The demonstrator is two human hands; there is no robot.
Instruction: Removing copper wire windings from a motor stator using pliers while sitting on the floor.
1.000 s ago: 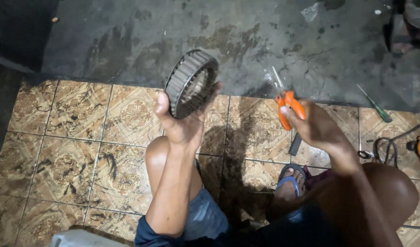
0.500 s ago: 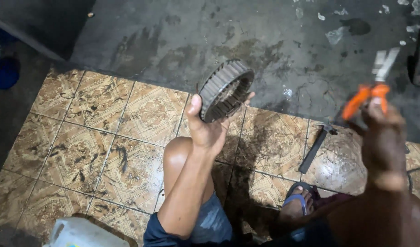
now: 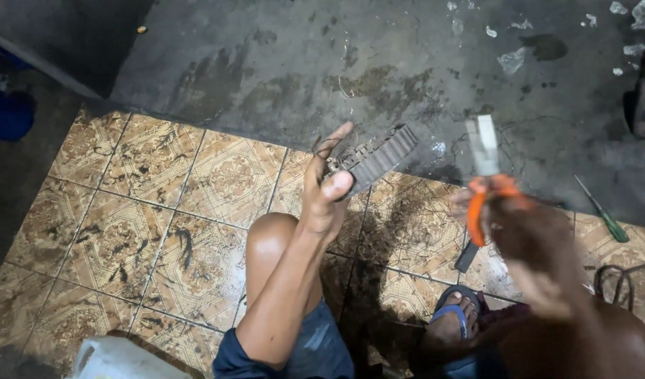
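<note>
Metal toothed ring [image 3: 378,158] sits pinched in the left hand [image 3: 327,196], raised edge-on above the tiled floor [image 3: 126,210], likely for inspection. Right hand [image 3: 540,253], blurred, grip closed around orange-handled pliers [image 3: 485,179], tips up, kept ready.

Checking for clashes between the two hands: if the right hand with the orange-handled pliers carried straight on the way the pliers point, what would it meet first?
Probably nothing nearby: the pliers in the right hand point up-frame toward bare concrete floor, right of the toothed ring. Depth is unclear.
</note>
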